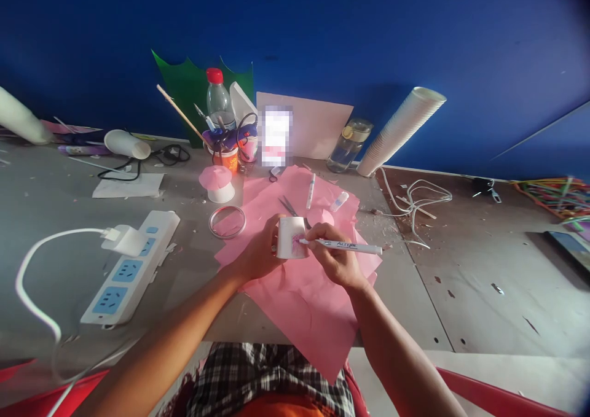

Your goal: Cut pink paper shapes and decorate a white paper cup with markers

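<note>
My left hand (263,249) is closed around a white paper cup (286,236), which is held up above the pink paper (299,300). Pinched in my right hand (338,257) is an acrylic marker (353,246), its tip against the cup's side where a patch of purple-pink colour shows. Behind the cup lie scissors (287,205), partly hidden by it and my hands. A second marker (311,191) and a white-and-clear object (340,201) rest on the pink paper. A roll of tape (227,222) sits left of my left hand.
A power strip (133,269) with a white charger (124,240) lies on the left. At the back stand a red-capped bottle (218,101), a lit phone (275,136), a glass bottle (349,145) and a leaning stack of paper cups (401,131). A white cable (421,197) lies coiled right.
</note>
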Motion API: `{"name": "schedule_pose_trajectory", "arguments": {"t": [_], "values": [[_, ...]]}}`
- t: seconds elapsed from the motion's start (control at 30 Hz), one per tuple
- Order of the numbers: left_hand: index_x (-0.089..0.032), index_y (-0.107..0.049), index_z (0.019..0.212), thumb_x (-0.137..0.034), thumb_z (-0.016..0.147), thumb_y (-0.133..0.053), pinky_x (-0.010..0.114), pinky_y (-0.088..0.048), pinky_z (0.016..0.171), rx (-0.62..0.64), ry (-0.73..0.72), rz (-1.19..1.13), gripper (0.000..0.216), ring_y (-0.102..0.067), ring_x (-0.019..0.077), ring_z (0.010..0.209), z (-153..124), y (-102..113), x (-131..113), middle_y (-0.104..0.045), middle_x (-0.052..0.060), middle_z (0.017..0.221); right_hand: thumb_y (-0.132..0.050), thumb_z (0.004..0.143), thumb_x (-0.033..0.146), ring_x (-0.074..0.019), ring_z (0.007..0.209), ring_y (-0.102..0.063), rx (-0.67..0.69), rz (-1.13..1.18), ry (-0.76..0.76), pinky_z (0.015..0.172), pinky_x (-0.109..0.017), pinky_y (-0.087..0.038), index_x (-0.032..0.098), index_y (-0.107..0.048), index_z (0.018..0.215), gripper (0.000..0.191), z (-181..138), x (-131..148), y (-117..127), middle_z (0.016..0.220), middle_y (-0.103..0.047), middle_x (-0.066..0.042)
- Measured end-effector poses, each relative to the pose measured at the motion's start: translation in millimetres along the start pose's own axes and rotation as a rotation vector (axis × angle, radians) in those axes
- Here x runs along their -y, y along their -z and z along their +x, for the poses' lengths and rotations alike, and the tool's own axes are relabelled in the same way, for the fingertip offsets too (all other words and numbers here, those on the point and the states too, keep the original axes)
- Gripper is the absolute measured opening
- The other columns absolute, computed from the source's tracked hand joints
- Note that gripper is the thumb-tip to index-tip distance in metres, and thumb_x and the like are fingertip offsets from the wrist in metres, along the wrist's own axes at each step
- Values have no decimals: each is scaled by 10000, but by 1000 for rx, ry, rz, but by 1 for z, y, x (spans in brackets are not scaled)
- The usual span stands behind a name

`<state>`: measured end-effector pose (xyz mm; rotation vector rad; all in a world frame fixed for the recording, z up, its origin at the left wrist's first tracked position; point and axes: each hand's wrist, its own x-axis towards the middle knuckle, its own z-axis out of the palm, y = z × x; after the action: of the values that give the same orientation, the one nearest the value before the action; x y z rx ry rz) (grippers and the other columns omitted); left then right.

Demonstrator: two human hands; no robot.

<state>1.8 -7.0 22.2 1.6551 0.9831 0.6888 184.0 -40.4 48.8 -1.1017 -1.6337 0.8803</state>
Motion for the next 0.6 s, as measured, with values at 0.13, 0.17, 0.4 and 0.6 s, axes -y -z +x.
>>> {"name": "schedule_pose_trajectory", "arguments": {"t": [0.13,0.17,0.4,0.6], "values": [[-224,-343,1244,-283,715,-656,296,-516,645,-1,-7,17,618,-647,198,826,0,0,0,-636,86,1024,-502,789,165,-129,624,-514,55,-17,37,544,-253,-411,202,-558,794,67,0,0,1,728,-586,-12],[-224,-340,1247,-280,717,-653,295,-517,644,0,-6,16,618,-648,200,832,0,0,0,-634,87,1031,-500,791,163,-128,623,-514,43,-16,38,548,-254,-412,203,-557,794,70,0,-1,1,728,-585,-10],[-227,-335,1240,-284,719,-647,285,-518,645,2,-7,25,611,-645,190,833,0,0,1,-627,79,1039,-530,805,207,-140,641,-535,28,-3,2,548,-259,-424,203,-559,799,30,0,-2,1,732,-596,-16],[-226,-343,1235,-272,720,-631,269,-504,606,-1,-13,61,591,-632,178,781,-1,0,-1,-624,61,969,-525,808,220,-135,628,-525,34,9,1,551,-259,-427,209,-555,775,46,1,-1,1,711,-588,-12]]}}
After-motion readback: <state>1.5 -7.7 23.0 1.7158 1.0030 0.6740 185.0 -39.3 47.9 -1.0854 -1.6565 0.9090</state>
